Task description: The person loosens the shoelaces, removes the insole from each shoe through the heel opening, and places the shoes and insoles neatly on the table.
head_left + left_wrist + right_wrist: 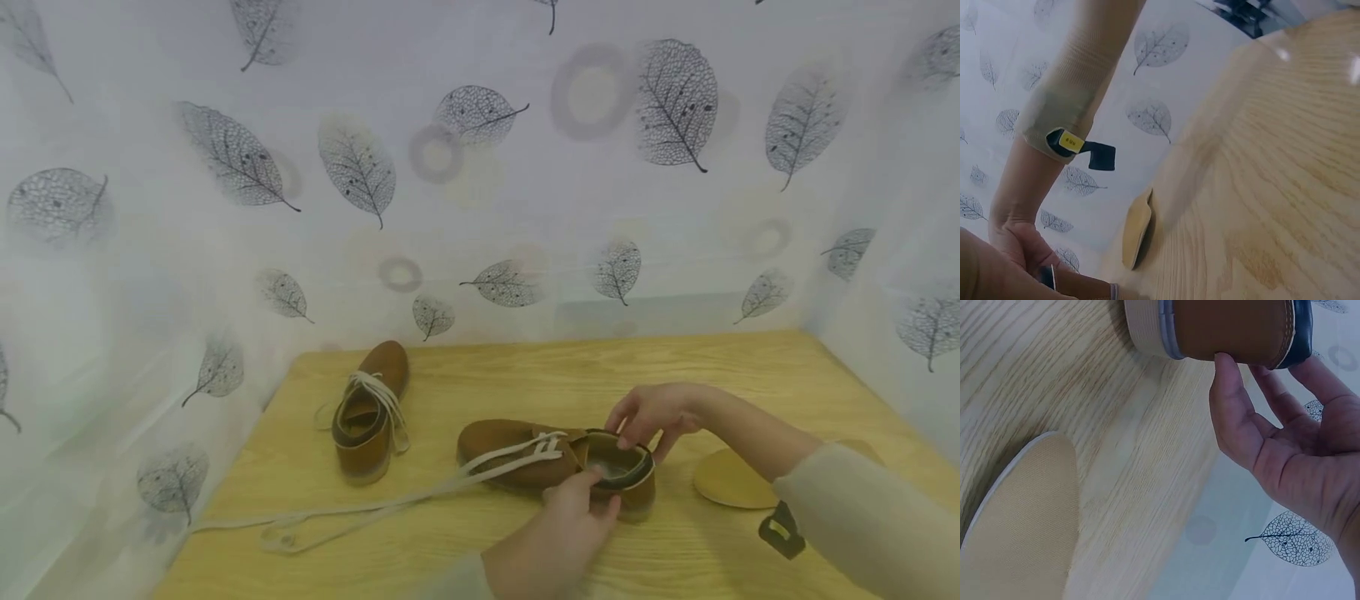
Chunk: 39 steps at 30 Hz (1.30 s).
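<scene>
A brown lace-up shoe (495, 437) lies on its sole in the head view, toe to the left, its opening facing up. My left hand (558, 529) grips the near side of its collar, thumb over the rim and fingers against the outside. From the far side my right hand (663, 414) pinches the collar near the heel. In the right wrist view, the fingertips of the right hand (1297, 437) touch the brown heel (1229, 331) below the dark rim. Long pale laces (390, 506) trail left from the shoe across the table.
Another brown shoe (365, 460) with loose laces stands at the left of the wooden table (450, 383). A tan insole (727, 479) lies to the right, partly behind the right forearm. A dark strap (782, 531) hangs from the right sleeve. Leaf-printed curtains (510, 208) enclose the table.
</scene>
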{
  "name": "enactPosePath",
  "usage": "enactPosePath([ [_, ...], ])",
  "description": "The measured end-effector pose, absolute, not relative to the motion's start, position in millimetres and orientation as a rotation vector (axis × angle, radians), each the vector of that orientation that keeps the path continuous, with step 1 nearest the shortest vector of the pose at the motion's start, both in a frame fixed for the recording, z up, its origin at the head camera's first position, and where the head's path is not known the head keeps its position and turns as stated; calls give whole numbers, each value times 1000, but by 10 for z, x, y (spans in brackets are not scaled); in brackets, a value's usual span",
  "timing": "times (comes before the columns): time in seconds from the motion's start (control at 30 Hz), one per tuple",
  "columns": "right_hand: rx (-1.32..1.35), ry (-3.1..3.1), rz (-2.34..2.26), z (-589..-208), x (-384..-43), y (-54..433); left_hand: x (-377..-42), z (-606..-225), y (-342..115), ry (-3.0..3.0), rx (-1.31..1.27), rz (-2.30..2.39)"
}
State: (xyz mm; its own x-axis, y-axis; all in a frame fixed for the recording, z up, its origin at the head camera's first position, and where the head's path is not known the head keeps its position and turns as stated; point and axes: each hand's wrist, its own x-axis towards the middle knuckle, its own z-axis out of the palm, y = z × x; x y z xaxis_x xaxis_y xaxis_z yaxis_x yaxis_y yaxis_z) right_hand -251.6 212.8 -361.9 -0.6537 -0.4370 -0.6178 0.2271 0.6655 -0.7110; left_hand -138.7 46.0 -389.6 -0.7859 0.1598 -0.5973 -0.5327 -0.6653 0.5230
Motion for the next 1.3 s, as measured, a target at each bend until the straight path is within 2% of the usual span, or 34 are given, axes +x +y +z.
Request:
enactPosePath([
  [0.1, -144, 2078, -1061, -3634, -2506, 2154, -1473, -3900, 511, 898, -866, 2519],
  [0.57, -40, 2222, -1204, -3673, -2471, 2239, -1805, -4053, 685, 1214, -937, 2575],
  [0.93, 39, 2206, -1363, -3735, -2431, 2335, -2102, -4144, 698, 1546, -720, 2483],
  [1.3, 126, 2162, -1497, -3796, -2391, 2439, -2059, -4086, 829, 1592, -548, 2472],
])
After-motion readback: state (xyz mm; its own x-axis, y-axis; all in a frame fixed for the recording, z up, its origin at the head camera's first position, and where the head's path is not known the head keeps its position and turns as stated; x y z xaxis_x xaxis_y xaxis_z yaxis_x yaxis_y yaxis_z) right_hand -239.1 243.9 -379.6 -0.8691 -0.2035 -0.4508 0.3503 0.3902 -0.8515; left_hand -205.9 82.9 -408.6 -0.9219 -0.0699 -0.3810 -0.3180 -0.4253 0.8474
